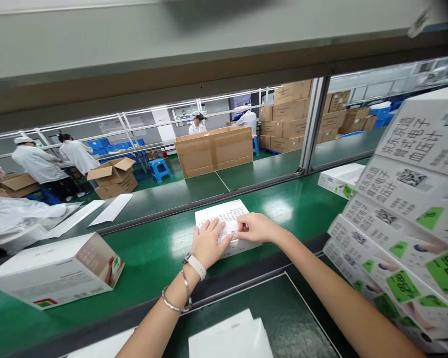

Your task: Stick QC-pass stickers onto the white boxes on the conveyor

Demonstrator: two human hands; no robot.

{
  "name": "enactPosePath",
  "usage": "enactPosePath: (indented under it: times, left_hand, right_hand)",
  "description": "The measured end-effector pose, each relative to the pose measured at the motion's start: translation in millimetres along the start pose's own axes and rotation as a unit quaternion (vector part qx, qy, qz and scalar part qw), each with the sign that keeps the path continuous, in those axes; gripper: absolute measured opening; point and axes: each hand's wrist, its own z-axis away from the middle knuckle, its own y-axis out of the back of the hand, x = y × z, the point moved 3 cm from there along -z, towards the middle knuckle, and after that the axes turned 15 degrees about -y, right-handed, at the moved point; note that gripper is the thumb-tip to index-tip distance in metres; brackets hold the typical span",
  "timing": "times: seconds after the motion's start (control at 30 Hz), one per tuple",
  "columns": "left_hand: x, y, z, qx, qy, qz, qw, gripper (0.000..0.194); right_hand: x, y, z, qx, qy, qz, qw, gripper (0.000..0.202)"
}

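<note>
A white box [222, 209] with fine printed text on its face lies on the green conveyor belt in front of me. My left hand [209, 242], with a watch and bangles at the wrist, rests on the box, its fingers spread over the near left part. On the right side of the box, my right hand [254, 227] has its fingers curled, thumb and forefinger together at the surface. Whatever is between those fingertips is too small to make out.
A larger white carton [56, 268] sits on the belt at left. Stacked printed boxes [399, 219] rise close on the right, near a post [313, 124]. White packets [231, 340] lie on the near ledge. Co-workers [39, 161] stand beyond; a shelf [209, 40] hangs overhead.
</note>
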Motion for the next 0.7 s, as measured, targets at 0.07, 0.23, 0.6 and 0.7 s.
enactPosePath:
  times: [0.07,0.23,0.6,0.7]
  left_hand:
    - [0,1.9,1,0.007,0.007,-0.014,1.000,0.043]
    - [1,5.2,-4,0.004,0.025,-0.038,0.999,0.048]
    - [-33,21.2,61,-0.020,-0.093,0.088,0.992,0.043]
    - [-69,24.8,75,0.115,0.101,0.325,0.933,0.051]
  right_hand:
    - [4,6,0,0.042,-0.017,0.048,0.998,0.022]
    - [28,20,4,0.143,-0.109,0.061,0.982,0.022]
    - [43,-26,0,0.124,-0.198,-0.342,0.910,0.032]
    - [39,-50,-15,0.068,-0.256,-0.516,0.815,0.036]
